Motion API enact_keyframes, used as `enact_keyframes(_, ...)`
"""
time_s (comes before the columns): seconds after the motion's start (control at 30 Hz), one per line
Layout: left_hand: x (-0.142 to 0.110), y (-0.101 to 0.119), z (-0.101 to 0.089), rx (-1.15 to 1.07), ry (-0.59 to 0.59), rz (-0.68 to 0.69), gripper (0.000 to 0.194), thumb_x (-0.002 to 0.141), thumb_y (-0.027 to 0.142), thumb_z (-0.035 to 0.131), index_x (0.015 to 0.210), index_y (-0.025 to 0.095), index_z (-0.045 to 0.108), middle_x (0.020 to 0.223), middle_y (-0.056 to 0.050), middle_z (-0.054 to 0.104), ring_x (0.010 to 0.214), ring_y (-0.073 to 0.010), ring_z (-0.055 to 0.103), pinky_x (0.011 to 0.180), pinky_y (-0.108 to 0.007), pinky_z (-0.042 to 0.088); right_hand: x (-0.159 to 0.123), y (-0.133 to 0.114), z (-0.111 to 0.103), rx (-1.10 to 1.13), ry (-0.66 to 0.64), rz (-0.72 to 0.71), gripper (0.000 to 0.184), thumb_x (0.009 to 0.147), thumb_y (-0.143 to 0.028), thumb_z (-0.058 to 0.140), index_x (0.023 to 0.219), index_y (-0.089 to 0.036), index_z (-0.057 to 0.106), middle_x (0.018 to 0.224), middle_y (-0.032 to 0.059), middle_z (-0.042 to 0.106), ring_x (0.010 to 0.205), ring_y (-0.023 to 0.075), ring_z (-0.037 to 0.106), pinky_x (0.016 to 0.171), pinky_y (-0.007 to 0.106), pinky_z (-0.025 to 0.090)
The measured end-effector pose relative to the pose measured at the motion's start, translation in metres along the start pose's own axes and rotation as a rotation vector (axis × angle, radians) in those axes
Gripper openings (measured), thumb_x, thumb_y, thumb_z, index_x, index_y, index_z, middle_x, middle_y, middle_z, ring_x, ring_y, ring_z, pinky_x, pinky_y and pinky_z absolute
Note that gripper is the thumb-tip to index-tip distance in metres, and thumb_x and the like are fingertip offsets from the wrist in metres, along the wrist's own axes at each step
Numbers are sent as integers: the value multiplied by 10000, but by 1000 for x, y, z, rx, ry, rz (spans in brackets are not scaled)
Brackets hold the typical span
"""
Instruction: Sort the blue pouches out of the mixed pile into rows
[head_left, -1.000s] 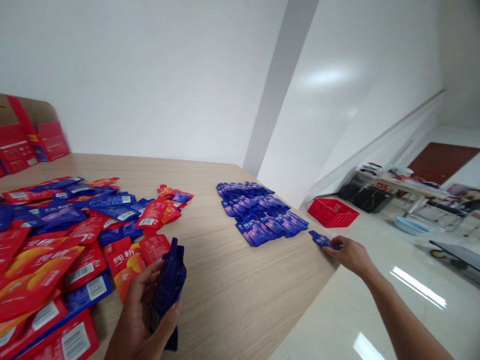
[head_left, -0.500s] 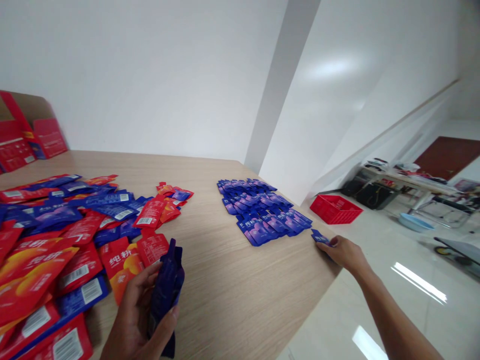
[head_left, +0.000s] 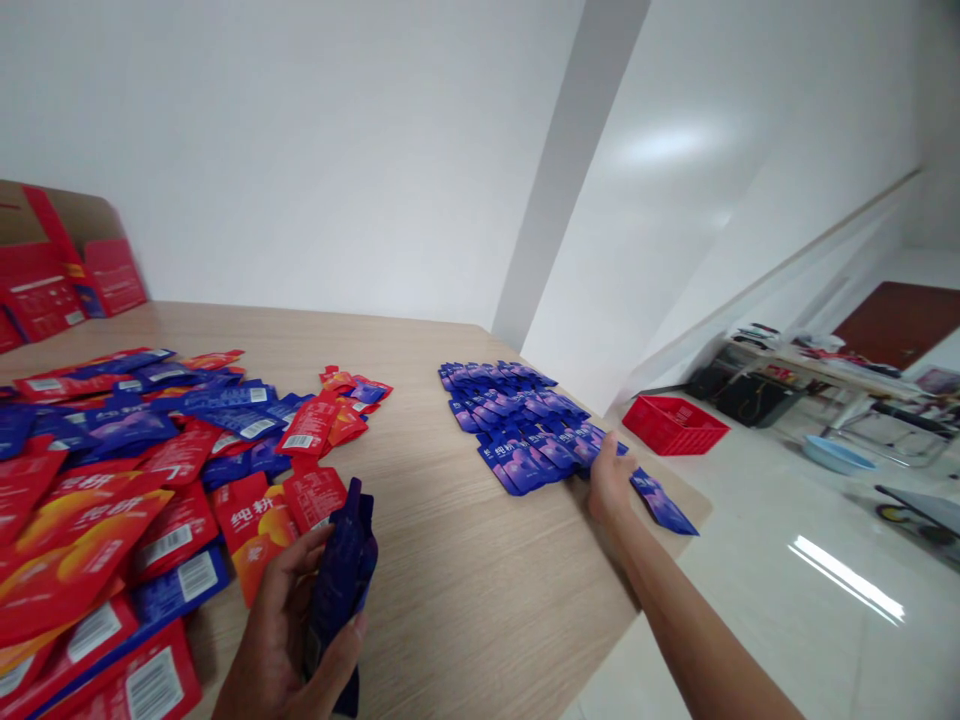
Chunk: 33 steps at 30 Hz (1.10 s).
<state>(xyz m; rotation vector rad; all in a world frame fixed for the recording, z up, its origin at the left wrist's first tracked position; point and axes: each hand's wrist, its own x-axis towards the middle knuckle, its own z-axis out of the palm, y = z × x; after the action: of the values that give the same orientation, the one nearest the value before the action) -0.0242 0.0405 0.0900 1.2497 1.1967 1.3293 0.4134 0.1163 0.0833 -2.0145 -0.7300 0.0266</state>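
Observation:
My left hand [head_left: 292,620] is closed around a few dark blue pouches [head_left: 341,585], held upright above the near part of the table. At the right end of the front row of blue pouches [head_left: 525,460] is my right hand [head_left: 611,480], fingers apart and partly hidden; whether it touches the row is unclear. Just right of that hand, a single blue pouch [head_left: 664,502] lies flat by the table edge. Two more overlapping rows of blue pouches [head_left: 499,376] are laid out behind the front one. Mixed red and blue pouches [head_left: 172,460] form a heap left of my left hand.
A small cluster of red pouches [head_left: 330,420] sits beside the heap on the wooden table [head_left: 442,600]. Red cardboard boxes [head_left: 67,270] stand at the back left. Beyond the right edge, a red crate [head_left: 675,425] and a blue basin [head_left: 836,455] are on the floor.
My right hand has let go of the blue pouch at the right edge and moved left to the front row's end. My left hand still holds its pouches.

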Motion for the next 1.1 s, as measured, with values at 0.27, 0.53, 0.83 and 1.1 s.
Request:
enact_keyframes(0.27,0,2,2,-15,-6,-24,737,841,676,769,1437,302,551,1400,-82,709,1312,-310,679,1118,-388,542,-1,-19,20,129,140,214,1027,1020,-726,72,1691,40,-60,1768,358,130,1685,449,51,1326,675,154)
enact_keyframes(0.53,0,2,2,-16,-8,-12,728,841,658,767,1433,290,555,1387,-77,715,1303,-295,688,1068,-346,568,6,-18,27,144,149,186,1019,1019,-717,116,1706,28,2,1754,358,208,1679,474,80,1313,718,154)
enact_keyframes(0.83,0,5,2,-25,-15,-12,711,851,650,768,1439,313,551,1392,-76,700,1300,-293,677,1065,-364,559,9,-17,33,100,118,76,774,1093,-649,427,1705,-188,319,1738,229,346,1608,435,325,1293,734,214)
enact_keyframes(1.1,0,5,4,5,-5,42,665,871,579,741,1432,278,549,1351,-91,695,1215,-264,710,1006,-331,578,6,-27,32,54,193,123,688,1117,-568,443,1681,-181,371,1720,233,367,1583,440,359,1257,739,296)
